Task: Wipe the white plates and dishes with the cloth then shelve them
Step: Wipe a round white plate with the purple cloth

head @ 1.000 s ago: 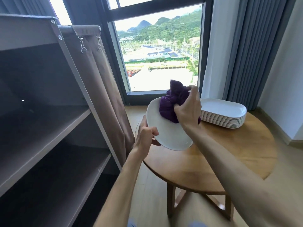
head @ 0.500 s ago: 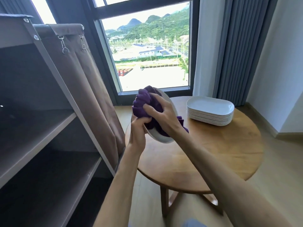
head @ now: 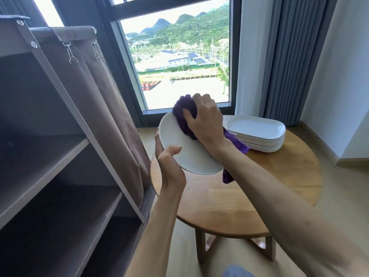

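Observation:
A white plate (head: pixel 189 154) is held tilted above the left edge of the round wooden table (head: pixel 259 196). My left hand (head: pixel 169 164) grips its lower left rim, thumb on the face. My right hand (head: pixel 205 120) clutches a bunched purple cloth (head: pixel 183 112) and presses it on the plate's upper part; a loose end of the cloth hangs below my wrist. A stack of several white oblong dishes (head: pixel 257 132) stands at the table's far side.
A grey-brown shelf unit (head: pixel 60 166) with open shelves stands at the left, its fabric cover (head: pixel 99 92) pulled aside. A large window is behind the table, grey curtains (head: pixel 289 56) and a white wall to the right. Wooden floor surrounds the table.
The plate has turned so that more of its face shows. My right hand with the cloth has shifted up toward the plate's top edge. The camera moved closer.

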A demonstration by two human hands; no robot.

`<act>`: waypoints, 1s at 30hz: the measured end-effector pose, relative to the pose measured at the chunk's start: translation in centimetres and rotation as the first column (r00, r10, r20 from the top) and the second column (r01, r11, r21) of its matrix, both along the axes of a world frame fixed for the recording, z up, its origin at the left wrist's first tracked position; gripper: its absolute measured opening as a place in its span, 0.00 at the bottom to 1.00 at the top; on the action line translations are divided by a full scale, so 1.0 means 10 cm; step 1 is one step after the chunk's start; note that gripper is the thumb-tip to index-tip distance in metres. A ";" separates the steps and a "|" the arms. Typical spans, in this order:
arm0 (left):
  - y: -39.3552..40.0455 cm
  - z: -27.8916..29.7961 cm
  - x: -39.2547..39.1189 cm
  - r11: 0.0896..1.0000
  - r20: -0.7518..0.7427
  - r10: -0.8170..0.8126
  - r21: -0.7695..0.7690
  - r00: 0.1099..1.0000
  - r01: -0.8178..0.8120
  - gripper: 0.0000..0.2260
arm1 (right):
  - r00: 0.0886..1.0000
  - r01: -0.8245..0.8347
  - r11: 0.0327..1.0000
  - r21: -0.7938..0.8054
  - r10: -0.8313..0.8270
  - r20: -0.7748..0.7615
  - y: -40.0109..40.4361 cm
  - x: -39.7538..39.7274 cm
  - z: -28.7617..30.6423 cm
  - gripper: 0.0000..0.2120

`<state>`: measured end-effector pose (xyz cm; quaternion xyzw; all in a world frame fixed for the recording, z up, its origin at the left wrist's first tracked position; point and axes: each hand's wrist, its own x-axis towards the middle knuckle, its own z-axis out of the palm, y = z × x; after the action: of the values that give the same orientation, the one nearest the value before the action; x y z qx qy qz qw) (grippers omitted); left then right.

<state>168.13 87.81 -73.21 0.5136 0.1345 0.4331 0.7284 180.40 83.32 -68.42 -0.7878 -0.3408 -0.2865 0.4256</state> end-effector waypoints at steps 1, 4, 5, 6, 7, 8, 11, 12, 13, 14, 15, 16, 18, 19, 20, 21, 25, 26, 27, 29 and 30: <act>-0.01 0.00 0.00 1.000 0.016 0.031 -0.002 0.999 -0.031 0.29 | 0.999 0.031 0.999 -0.042 -0.032 -0.015 -0.04 0.02 -0.06 0.15; -0.01 -0.01 0.02 0.985 0.035 0.167 0.047 0.985 -0.169 0.27 | 0.992 0.052 0.977 -0.207 -0.074 -0.101 -0.20 0.00 -0.34 0.12; 0.01 -0.01 0.05 0.978 0.038 0.196 0.060 0.980 -0.199 0.27 | 0.983 0.020 0.971 -0.238 -0.063 -0.173 -0.27 -0.03 -0.43 0.11; 0.02 0.00 0.07 0.974 0.036 0.214 0.070 0.976 -0.216 0.26 | 0.967 -0.026 0.969 -0.244 -0.038 -0.253 -0.32 -0.08 -0.50 0.11; 0.02 0.00 0.09 0.971 0.027 0.226 0.073 0.974 -0.227 0.26 | 0.949 -0.076 0.970 -0.232 -0.001 -0.315 -0.37 -0.13 -0.54 0.10; 0.02 -0.01 0.11 0.970 0.013 0.234 0.064 0.972 -0.235 0.26 | 0.932 -0.137 0.969 -0.207 0.055 -0.358 -0.40 -0.17 -0.53 0.08; 0.04 -0.09 0.15 0.979 -0.010 0.205 -0.019 0.979 -0.205 0.25 | 0.808 -0.471 0.879 -0.082 0.392 -0.440 -0.46 -0.31 -0.39 0.05; 0.05 -0.13 0.16 0.984 -0.007 0.161 -0.072 0.987 -0.161 0.26 | 0.765 -0.555 0.830 -0.051 0.485 -0.424 -0.47 -0.34 -0.33 0.05; 0.05 -0.15 0.17 0.987 -0.001 0.112 -0.118 0.994 -0.111 0.29 | 0.739 -0.601 0.799 -0.026 0.543 -0.398 -0.47 -0.36 -0.29 0.06; 0.04 -0.14 0.16 0.989 -0.006 0.080 -0.126 0.997 -0.080 0.34 | 0.728 -0.618 0.786 0.005 0.574 -0.373 -0.47 -0.37 -0.25 0.07; 0.03 -0.12 0.16 0.994 -0.030 0.061 -0.090 0.998 -0.063 0.40 | 0.729 -0.614 0.788 0.050 0.590 -0.347 -0.45 -0.39 -0.23 0.07; 0.01 -0.08 0.16 0.998 -0.066 0.051 -0.036 0.997 -0.053 0.45 | 0.742 -0.592 0.799 0.107 0.592 -0.315 -0.43 -0.40 -0.22 0.07; -0.09 0.01 0.12 0.997 -0.117 0.038 0.070 0.992 -0.029 0.46 | 0.813 -0.483 0.846 0.229 0.529 -0.242 -0.35 -0.41 -0.19 0.09; -0.16 0.05 0.10 0.995 -0.110 0.038 0.098 0.993 -0.028 0.41 | 0.857 -0.410 0.870 0.273 0.470 -0.213 -0.30 -0.40 -0.18 0.09; -0.22 0.06 0.08 0.993 -0.092 0.050 0.109 0.995 -0.040 0.34 | 0.890 -0.340 0.894 0.294 0.406 -0.206 -0.24 -0.37 -0.14 0.08; -0.27 0.05 0.06 0.993 -0.070 0.067 0.107 0.995 -0.059 0.29 | 0.913 -0.277 0.918 0.283 0.343 -0.219 -0.19 -0.32 -0.11 0.08; -0.33 0.06 0.02 0.983 0.000 0.148 0.113 0.989 -0.147 0.27 | 0.962 -0.099 0.990 0.099 0.120 -0.246 -0.07 0.00 -0.04 0.11; -0.31 0.09 0.01 0.979 0.008 0.159 0.129 0.987 -0.159 0.26 | 0.973 -0.048 0.997 0.059 0.060 -0.221 -0.08 0.06 -0.05 0.12; -0.29 0.11 0.02 0.973 0.019 0.174 0.152 0.984 -0.175 0.25 | 0.982 0.001 1.000 0.016 0.002 -0.188 -0.10 0.12 -0.07 0.12; -0.25 0.17 0.03 0.954 0.032 0.207 0.216 0.978 -0.209 0.24 | 0.984 0.068 0.994 -0.087 -0.082 -0.159 -0.17 0.19 -0.15 0.12; -0.24 0.19 0.03 0.946 0.038 0.225 0.231 0.974 -0.227 0.24 | 0.980 0.075 0.988 -0.137 -0.099 -0.175 -0.19 0.20 -0.20 0.12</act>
<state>168.46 85.41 -71.27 0.5746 0.1364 0.5293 0.6092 182.37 81.41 -70.43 -0.8507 -0.2839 -0.2093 0.3897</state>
